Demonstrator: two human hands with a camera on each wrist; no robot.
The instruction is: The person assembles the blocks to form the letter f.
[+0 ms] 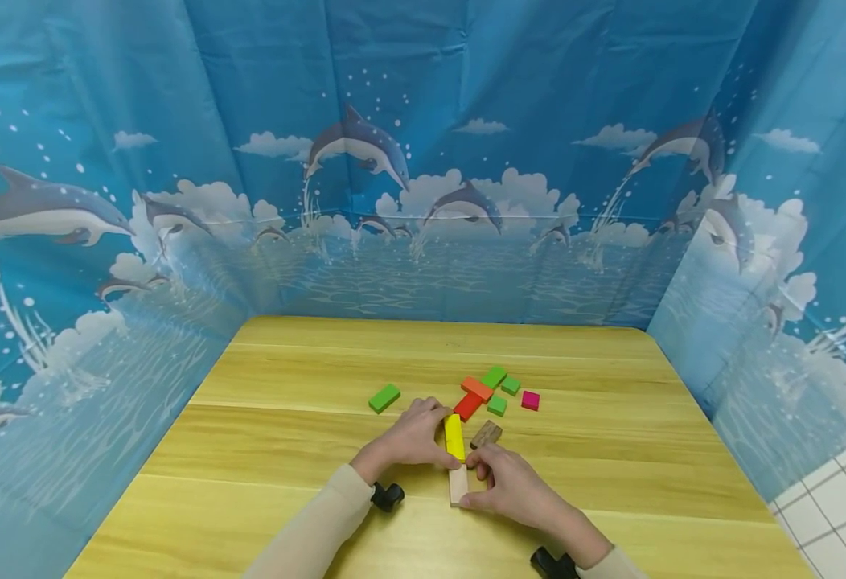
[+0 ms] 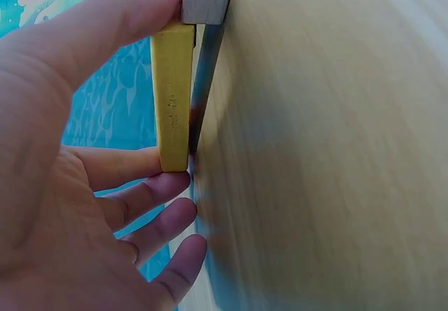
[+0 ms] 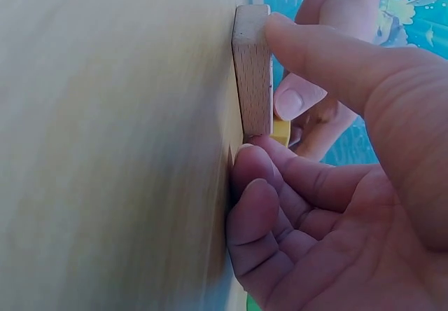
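Note:
A yellow block (image 1: 455,438) lies lengthwise in front of the person, and a pale bare-wood block (image 1: 458,486) continues the line at its near end. The left hand (image 1: 417,434) holds the yellow block by its ends, thumb at the near end and fingertips at the far one. From the right, the right hand (image 1: 513,485) pinches the pale block end to end between thumb and forefinger. In the right wrist view that pale block (image 3: 253,73) stands out along the tabletop, with the left thumb close behind it. A dark brown block (image 1: 486,434) sits just beyond the right fingers.
Beyond the hands lie a red block (image 1: 468,406), an orange block (image 1: 477,389) overlapping it, and several green ones, including a green block (image 1: 494,377). A magenta block (image 1: 531,400) is to their right. Apart at left lies another green block (image 1: 384,398). Dolphin-print curtains surround the wooden table (image 1: 307,362).

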